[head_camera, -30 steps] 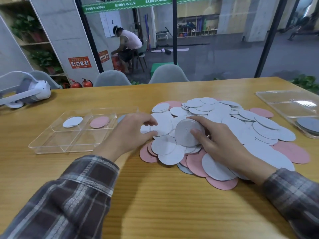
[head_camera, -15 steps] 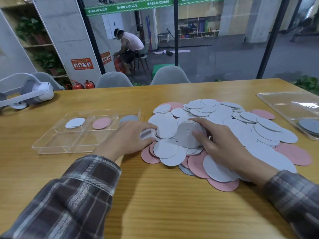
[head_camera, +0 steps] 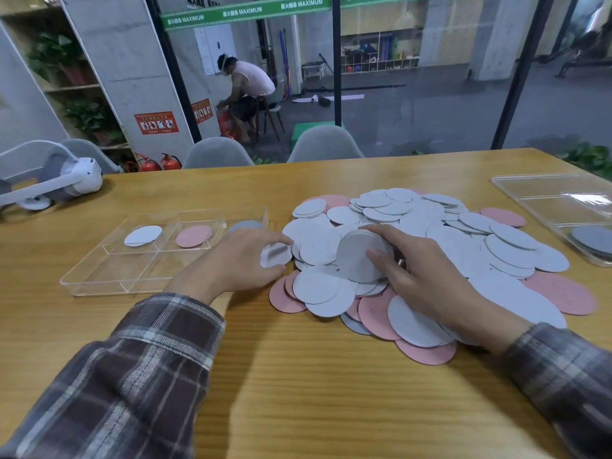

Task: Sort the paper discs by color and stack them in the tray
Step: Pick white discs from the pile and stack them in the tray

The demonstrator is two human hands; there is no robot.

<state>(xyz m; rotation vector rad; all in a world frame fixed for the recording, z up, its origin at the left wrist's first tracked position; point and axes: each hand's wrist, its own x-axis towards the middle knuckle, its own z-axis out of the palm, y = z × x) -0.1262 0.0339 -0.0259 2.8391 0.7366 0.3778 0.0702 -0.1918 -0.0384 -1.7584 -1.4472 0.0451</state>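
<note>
A heap of white, pink and grey paper discs [head_camera: 440, 233] lies on the wooden table. My right hand [head_camera: 417, 276] grips a small stack of white discs [head_camera: 359, 255], tilted up above the heap. At the heap's left edge my left hand [head_camera: 238, 260] pinches one small white disc [head_camera: 275, 255]. A clear divided tray [head_camera: 99, 276] stands to the left. Its far compartments hold a white disc [head_camera: 143, 235], a pink disc [head_camera: 194, 236] and a grey disc [head_camera: 246, 225].
A second clear tray [head_camera: 549, 197] with grey discs [head_camera: 592, 240] sits at the right edge. A white headset [head_camera: 53, 183] lies at the far left. Grey chairs [head_camera: 324, 144] stand behind the table, and a person sits beyond the glass.
My left hand has drawn back toward the heap's left edge, lifting a small white disc. My right hand keeps its hold on the white stack, hardly moved.
</note>
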